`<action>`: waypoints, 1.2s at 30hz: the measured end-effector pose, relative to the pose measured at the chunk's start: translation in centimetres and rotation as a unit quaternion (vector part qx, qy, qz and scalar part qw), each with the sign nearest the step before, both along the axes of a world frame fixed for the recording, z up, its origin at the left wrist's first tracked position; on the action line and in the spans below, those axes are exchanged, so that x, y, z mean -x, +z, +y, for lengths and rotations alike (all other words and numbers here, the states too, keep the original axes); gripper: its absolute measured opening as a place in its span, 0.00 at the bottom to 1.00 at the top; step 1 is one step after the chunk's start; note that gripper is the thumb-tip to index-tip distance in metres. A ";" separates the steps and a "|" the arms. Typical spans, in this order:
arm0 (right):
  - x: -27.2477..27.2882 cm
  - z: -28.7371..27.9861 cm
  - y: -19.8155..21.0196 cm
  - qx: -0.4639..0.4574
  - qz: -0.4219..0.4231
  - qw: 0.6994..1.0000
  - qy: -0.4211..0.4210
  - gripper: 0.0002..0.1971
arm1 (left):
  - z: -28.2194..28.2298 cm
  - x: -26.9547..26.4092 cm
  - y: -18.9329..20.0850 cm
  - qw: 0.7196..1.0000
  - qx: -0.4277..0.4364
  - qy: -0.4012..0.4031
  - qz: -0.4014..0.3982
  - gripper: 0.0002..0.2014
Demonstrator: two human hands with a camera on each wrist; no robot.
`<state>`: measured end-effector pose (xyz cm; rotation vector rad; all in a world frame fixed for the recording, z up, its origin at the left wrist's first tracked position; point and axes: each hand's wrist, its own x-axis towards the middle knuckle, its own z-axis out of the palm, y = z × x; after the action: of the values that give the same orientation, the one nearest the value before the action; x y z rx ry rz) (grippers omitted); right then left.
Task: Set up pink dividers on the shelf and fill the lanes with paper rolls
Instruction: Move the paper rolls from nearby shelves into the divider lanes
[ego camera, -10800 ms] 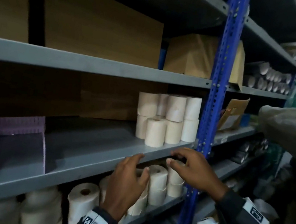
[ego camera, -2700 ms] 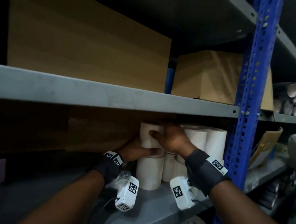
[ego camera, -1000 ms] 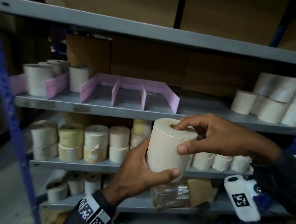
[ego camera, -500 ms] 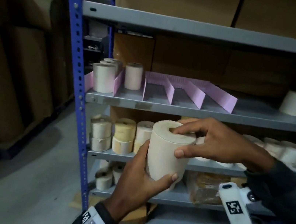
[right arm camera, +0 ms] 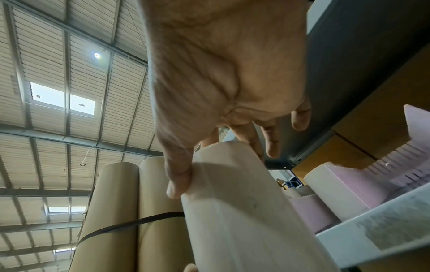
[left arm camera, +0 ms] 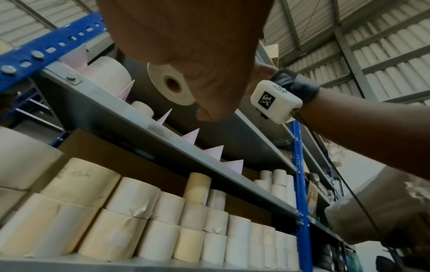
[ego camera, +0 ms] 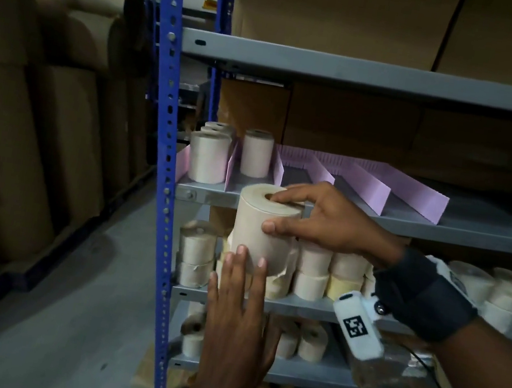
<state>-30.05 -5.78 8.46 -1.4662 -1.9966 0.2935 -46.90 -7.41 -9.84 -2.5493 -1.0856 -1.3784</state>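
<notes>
Change since earlier frame: the left palm has been slid off the roll's side, and the roll has been carried up toward the shelf front.
Right fingers: curled over the top rim of the paper roll (ego camera: 265, 228), thumb pressed on its side, so the load is borne by the right hand (ego camera: 327, 220) alone.
Left fingers: straight and together, tips just touching the roll's lower edge; the left hand (ego camera: 240, 318) is judged to be kept there as a guard beneath.
Roll: held upright in the air, just in front of the shelf edge (ego camera: 377, 221), level with the second lane.
Pink dividers (ego camera: 369, 186): stood in a row on the shelf, front ends angled out.
Lanes: first lane filled with several rolls (ego camera: 208, 156), second holding a single roll (ego camera: 256, 153) toward the back, the others bare.
Likely reason for the top grip: the roll can be lowered between dividers without knuckles catching them.
Blue upright (ego camera: 161, 158): just left of the lanes.
</notes>
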 end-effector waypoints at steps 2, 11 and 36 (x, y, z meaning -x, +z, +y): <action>0.3 1.9 0.1 -0.021 0.002 1.000 -0.006 0.33 | 1.3 -0.1 -0.2 0.999 0.001 0.015 0.045 0.46; -1.0 10.5 1.7 -0.058 -0.012 0.998 -0.025 0.32 | 9.1 -2.4 1.5 0.994 0.009 0.060 0.088 0.44; -3.7 23.2 5.2 0.063 -0.272 0.956 -0.093 0.23 | 20.1 -5.3 0.7 0.985 0.030 0.082 0.147 0.50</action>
<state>-26.33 17.38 13.70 -1.9644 -2.2612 -0.0813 -41.58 12.68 -9.17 -2.5295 -1.2609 -0.9098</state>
